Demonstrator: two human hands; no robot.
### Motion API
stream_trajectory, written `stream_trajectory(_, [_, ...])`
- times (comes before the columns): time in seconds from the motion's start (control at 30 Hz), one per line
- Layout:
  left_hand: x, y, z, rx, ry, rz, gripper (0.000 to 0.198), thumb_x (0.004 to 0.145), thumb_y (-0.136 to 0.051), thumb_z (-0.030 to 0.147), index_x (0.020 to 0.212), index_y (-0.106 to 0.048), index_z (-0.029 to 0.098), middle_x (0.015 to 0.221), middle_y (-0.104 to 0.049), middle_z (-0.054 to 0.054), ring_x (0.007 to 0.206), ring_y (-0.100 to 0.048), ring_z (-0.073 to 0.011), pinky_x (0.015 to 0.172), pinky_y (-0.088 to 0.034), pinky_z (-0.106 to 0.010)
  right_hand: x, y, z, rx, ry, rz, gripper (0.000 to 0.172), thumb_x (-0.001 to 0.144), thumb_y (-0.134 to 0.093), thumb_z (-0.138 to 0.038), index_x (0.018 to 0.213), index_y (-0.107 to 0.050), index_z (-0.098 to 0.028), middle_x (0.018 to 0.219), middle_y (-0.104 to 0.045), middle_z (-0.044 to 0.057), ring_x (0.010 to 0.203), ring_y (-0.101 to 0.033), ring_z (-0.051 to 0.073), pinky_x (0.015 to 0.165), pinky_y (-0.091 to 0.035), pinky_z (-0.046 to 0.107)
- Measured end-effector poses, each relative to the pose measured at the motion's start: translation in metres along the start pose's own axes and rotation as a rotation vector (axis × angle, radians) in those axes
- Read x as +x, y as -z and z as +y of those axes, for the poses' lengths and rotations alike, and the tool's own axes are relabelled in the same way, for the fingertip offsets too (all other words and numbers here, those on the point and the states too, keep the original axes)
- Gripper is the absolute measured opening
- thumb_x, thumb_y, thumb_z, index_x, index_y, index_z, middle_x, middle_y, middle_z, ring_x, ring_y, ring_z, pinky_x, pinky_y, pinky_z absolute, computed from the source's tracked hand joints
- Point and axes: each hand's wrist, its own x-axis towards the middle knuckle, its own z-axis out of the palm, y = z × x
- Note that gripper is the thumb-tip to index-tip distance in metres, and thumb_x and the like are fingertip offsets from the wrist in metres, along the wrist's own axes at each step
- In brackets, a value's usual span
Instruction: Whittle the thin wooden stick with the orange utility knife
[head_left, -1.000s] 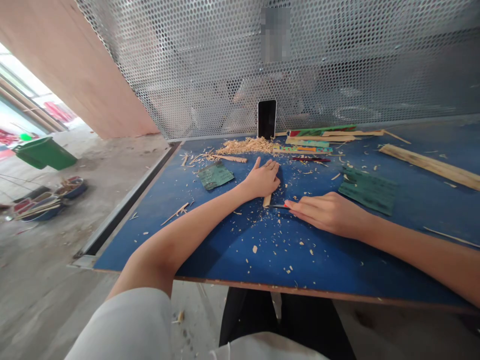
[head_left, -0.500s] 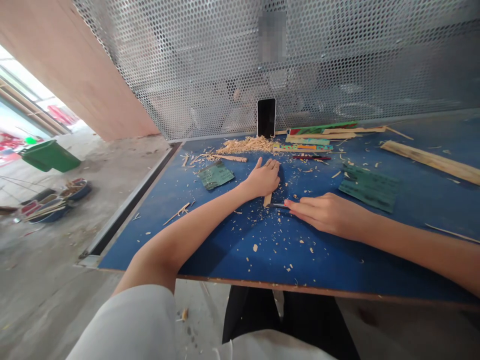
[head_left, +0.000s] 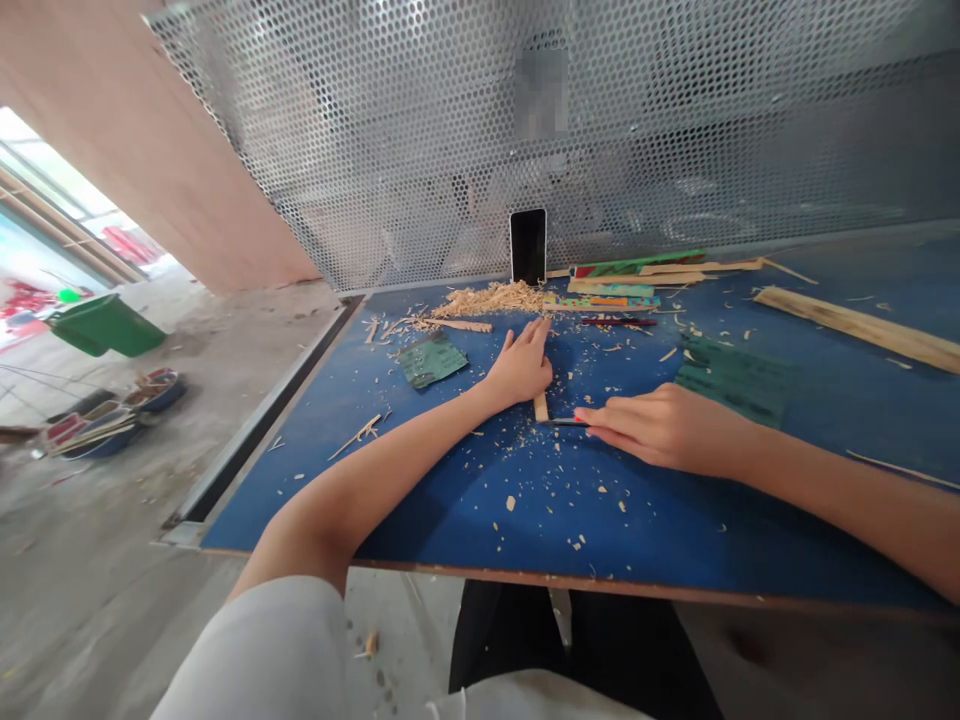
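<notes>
My left hand (head_left: 521,368) lies over a small wooden strip (head_left: 541,407), pressing it against the blue table, with its fingers stretched forward and the thumb apart. The strip's near end sticks out below the palm; the rest is hidden. My right hand (head_left: 660,428) pinches a slim knife (head_left: 564,422), whose thin blade points left and touches or nearly touches the strip's near end. Most of the knife's handle is inside my fingers. A bit of red shows at the fingertips. Small wood chips (head_left: 511,503) lie scattered around both hands.
Shavings (head_left: 491,298) are heaped before an upright phone (head_left: 529,246) by the perforated metal screen (head_left: 420,190). Green sandpaper sheets (head_left: 433,360) flank the hands. A carved stick (head_left: 463,325), a dark red pen-like tool (head_left: 619,322) and a long board (head_left: 862,325) lie on the table (head_left: 420,480).
My left fingers have straightened and spread somewhat over the strip. The knife stays at the strip's near end, now lying flatter. The whole view has shifted slightly.
</notes>
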Motion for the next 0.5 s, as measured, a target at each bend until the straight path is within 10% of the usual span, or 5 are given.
stream_trajectory(0.5, [0.021, 0.013, 0.022, -0.064, -0.326, -0.138, 0.113, 0.074, -0.039, 0.0, 0.17, 0.016, 0.024, 0.179, -0.013, -0.008, 0.165, -0.021, -0.0216, 0.131, -0.029, -0.055, -0.004, -0.003, 0.016, 0.073, -0.002, 0.038, 0.037, 0.109, -0.051, -0.027, 0.144, -0.062, -0.021, 0.101, -0.079, 0.005, 0.076, -0.073, 0.017, 0.062, -0.054, 0.027])
